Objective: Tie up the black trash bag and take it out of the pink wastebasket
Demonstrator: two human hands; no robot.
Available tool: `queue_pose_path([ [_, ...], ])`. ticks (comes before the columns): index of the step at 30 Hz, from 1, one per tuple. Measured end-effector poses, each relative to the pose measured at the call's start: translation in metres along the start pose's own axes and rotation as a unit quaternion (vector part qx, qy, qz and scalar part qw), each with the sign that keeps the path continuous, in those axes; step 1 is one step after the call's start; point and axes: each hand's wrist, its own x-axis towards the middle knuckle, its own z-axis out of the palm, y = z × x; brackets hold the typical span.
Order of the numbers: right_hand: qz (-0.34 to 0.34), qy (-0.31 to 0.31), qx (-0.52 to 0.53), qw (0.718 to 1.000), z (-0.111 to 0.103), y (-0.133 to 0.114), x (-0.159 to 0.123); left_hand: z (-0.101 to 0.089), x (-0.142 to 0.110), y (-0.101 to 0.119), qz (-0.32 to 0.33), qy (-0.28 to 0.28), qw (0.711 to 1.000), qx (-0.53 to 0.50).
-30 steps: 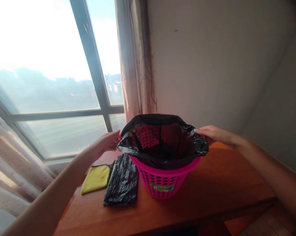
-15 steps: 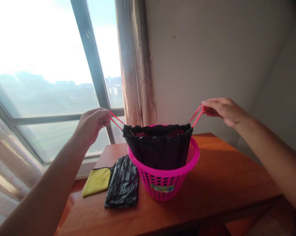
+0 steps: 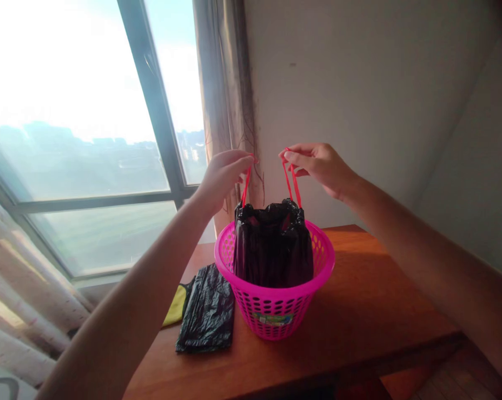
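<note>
Fingers (image 3: 299, 160) of the left hand (image 3: 221, 179) and right hand (image 3: 321, 168) pinch the ties (image 3: 296, 189), whose upward pull apparently holds the bag (image 3: 271, 255) gathered and upright, partly inside the basket (image 3: 276, 295) on the counter (image 3: 367, 294)

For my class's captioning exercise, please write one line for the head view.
Left hand and right hand hold the red straps of a bag partly inside a basket.

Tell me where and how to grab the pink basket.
Probably best by the rim, at its right, coming from above and the right. The basket stands upright, mouth up, and its rim flares outward as its widest part. A gap shows between rim and bag there, while the folded bag lies beside the basket's left side.
</note>
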Motion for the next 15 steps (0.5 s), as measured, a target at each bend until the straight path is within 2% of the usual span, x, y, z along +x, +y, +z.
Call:
queue_pose_path([
  [4, 0.004, -0.075, 0.030, 0.997, 0.022, 0.003, -0.003, 0.012, -0.004, -0.001, 0.024, -0.046, 0.999, 0.001],
  [8, 0.008, -0.099, 0.052, 0.994, 0.034, 0.006, -0.003, 0.015, -0.008, -0.006, 0.054, -0.080, 0.995, 0.013],
  [11, 0.011, -0.085, 0.060, 0.995, 0.038, 0.005, -0.001, 0.015, -0.006, -0.009, 0.129, -0.090, 0.981, 0.117],
  [15, 0.019, -0.058, 0.082, 0.995, 0.040, 0.003, -0.001, 0.013, -0.006, -0.012, 0.230, -0.066, 0.930, 0.277],
])
